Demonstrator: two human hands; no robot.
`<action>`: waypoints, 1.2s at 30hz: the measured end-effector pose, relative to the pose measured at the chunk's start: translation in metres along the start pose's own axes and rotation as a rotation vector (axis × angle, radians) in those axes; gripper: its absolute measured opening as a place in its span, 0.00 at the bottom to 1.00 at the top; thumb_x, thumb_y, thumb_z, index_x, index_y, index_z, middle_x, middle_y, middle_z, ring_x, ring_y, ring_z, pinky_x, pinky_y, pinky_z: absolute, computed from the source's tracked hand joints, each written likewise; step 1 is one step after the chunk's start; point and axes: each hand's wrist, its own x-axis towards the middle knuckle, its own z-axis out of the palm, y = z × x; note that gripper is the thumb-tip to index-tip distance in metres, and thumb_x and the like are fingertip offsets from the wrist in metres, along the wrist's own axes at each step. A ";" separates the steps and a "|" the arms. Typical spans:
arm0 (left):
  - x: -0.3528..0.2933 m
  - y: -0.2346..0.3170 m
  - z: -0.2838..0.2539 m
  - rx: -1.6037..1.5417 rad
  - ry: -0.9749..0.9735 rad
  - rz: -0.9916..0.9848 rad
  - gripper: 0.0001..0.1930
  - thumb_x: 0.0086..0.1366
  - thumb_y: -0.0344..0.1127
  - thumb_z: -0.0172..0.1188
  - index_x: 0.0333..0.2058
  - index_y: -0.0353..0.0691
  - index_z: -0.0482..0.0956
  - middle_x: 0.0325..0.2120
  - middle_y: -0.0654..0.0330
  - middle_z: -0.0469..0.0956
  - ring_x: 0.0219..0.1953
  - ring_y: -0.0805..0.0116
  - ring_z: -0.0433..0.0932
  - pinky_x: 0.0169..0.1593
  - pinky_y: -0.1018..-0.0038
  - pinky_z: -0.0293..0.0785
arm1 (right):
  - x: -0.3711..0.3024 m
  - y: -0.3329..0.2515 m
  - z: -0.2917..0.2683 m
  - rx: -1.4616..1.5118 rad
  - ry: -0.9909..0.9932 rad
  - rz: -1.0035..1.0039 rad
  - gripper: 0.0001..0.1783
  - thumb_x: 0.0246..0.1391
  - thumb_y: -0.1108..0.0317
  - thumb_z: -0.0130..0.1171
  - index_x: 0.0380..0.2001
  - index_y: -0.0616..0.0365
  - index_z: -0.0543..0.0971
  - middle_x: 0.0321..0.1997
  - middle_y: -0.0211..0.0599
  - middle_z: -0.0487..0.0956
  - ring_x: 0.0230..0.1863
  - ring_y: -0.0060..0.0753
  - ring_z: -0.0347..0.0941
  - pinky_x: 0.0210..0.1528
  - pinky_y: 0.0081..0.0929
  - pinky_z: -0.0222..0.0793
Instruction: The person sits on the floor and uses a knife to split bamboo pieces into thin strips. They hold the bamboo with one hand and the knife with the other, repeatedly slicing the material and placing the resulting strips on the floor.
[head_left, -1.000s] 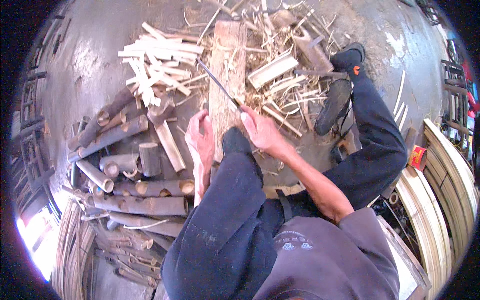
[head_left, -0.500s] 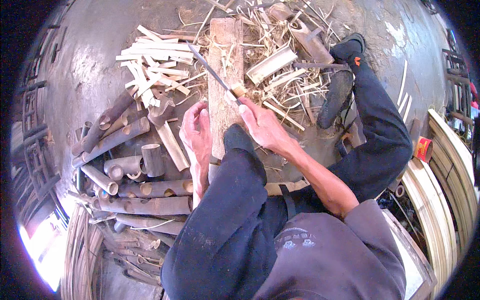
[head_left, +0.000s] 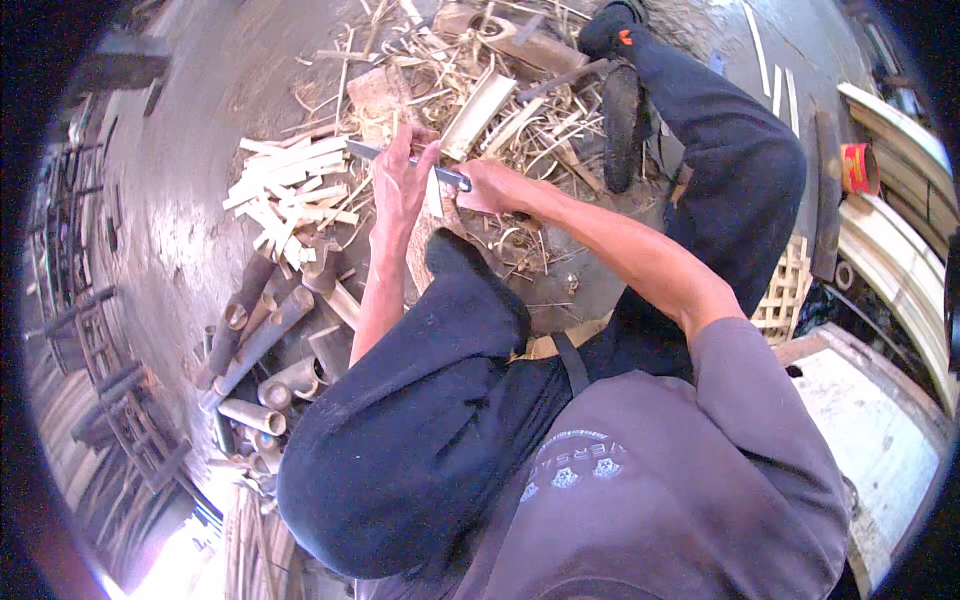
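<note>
Head view shows the right hand [head_left: 490,187] clenched around the handle end of a long knife [head_left: 452,178], whose blade points between nine and ten o'clock, across the left hand [head_left: 405,165]. The left fingers are bent; what they grasp, I cannot tell. One pale bamboo strip [head_left: 434,196] is between both hands, at nine o'clock from the right hand.
</note>
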 end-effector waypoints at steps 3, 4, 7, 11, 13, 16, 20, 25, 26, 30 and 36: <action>0.007 -0.016 0.003 0.130 -0.009 0.083 0.11 0.63 0.41 0.60 0.33 0.37 0.79 0.28 0.53 0.80 0.28 0.61 0.79 0.35 0.68 0.72 | 0.007 -0.002 0.003 0.068 -0.032 0.039 0.10 0.42 0.65 0.57 0.30 0.53 0.79 0.27 0.41 0.81 0.30 0.43 0.78 0.34 0.38 0.71; 0.008 -0.015 0.007 0.116 -0.044 0.034 0.11 0.62 0.40 0.60 0.33 0.37 0.79 0.27 0.52 0.80 0.29 0.58 0.79 0.35 0.66 0.72 | 0.009 0.004 0.002 0.050 -0.083 0.076 0.10 0.42 0.65 0.56 0.31 0.53 0.79 0.27 0.40 0.81 0.30 0.41 0.78 0.34 0.36 0.71; 0.009 -0.019 0.014 0.068 -0.100 0.004 0.12 0.64 0.41 0.58 0.33 0.38 0.76 0.25 0.52 0.78 0.28 0.51 0.77 0.32 0.64 0.69 | 0.011 0.019 0.005 0.102 -0.071 0.098 0.09 0.41 0.64 0.56 0.29 0.50 0.80 0.27 0.36 0.81 0.29 0.38 0.78 0.34 0.35 0.71; 0.008 -0.029 0.020 0.304 -0.125 0.050 0.13 0.70 0.44 0.47 0.33 0.41 0.72 0.28 0.54 0.75 0.32 0.51 0.75 0.37 0.60 0.64 | 0.018 0.031 0.016 0.037 -0.007 0.027 0.09 0.42 0.65 0.55 0.29 0.51 0.80 0.26 0.36 0.81 0.29 0.38 0.78 0.34 0.36 0.71; 0.006 -0.031 0.020 0.372 -0.122 0.056 0.14 0.71 0.45 0.42 0.33 0.42 0.70 0.29 0.54 0.74 0.36 0.52 0.74 0.40 0.59 0.60 | 0.015 0.030 0.018 0.101 0.011 -0.035 0.08 0.44 0.65 0.55 0.29 0.52 0.80 0.25 0.35 0.81 0.28 0.35 0.77 0.33 0.34 0.70; 0.004 -0.036 0.013 0.407 -0.152 0.005 0.15 0.72 0.45 0.39 0.33 0.43 0.70 0.30 0.54 0.74 0.39 0.52 0.72 0.44 0.58 0.55 | 0.027 0.026 0.016 0.169 -0.116 0.025 0.13 0.41 0.57 0.57 0.31 0.48 0.81 0.26 0.38 0.82 0.29 0.41 0.79 0.33 0.39 0.72; 0.009 -0.041 0.015 0.456 -0.112 0.227 0.16 0.72 0.44 0.40 0.32 0.42 0.71 0.28 0.54 0.73 0.37 0.52 0.71 0.44 0.57 0.55 | 0.013 0.030 0.022 0.264 -0.078 0.093 0.10 0.42 0.61 0.58 0.26 0.55 0.80 0.19 0.36 0.78 0.21 0.30 0.73 0.26 0.31 0.67; 0.012 -0.033 0.009 0.174 -0.112 -0.026 0.14 0.58 0.41 0.64 0.36 0.38 0.75 0.26 0.52 0.80 0.30 0.55 0.81 0.35 0.66 0.74 | 0.020 0.014 0.014 0.079 -0.074 0.075 0.12 0.38 0.59 0.60 0.23 0.57 0.80 0.17 0.41 0.77 0.17 0.36 0.72 0.22 0.38 0.67; 0.015 -0.035 0.015 0.190 -0.077 -0.052 0.14 0.58 0.41 0.64 0.36 0.38 0.75 0.26 0.52 0.80 0.30 0.54 0.80 0.35 0.65 0.73 | 0.016 0.015 0.020 0.128 -0.033 0.081 0.12 0.38 0.60 0.60 0.22 0.58 0.80 0.17 0.42 0.76 0.16 0.37 0.72 0.21 0.39 0.66; 0.019 -0.038 0.035 0.299 -0.072 -0.166 0.14 0.60 0.43 0.59 0.38 0.39 0.76 0.29 0.51 0.81 0.36 0.51 0.80 0.45 0.53 0.68 | 0.009 0.014 0.010 0.014 0.050 0.143 0.11 0.43 0.63 0.56 0.24 0.59 0.81 0.20 0.51 0.77 0.23 0.49 0.77 0.28 0.42 0.70; 0.024 -0.070 0.028 0.468 0.083 0.091 0.17 0.59 0.47 0.59 0.41 0.42 0.80 0.20 0.54 0.77 0.25 0.59 0.77 0.34 0.65 0.71 | 0.019 0.002 0.010 0.062 -0.113 0.149 0.14 0.44 0.60 0.55 0.26 0.61 0.80 0.23 0.54 0.78 0.27 0.53 0.78 0.32 0.44 0.73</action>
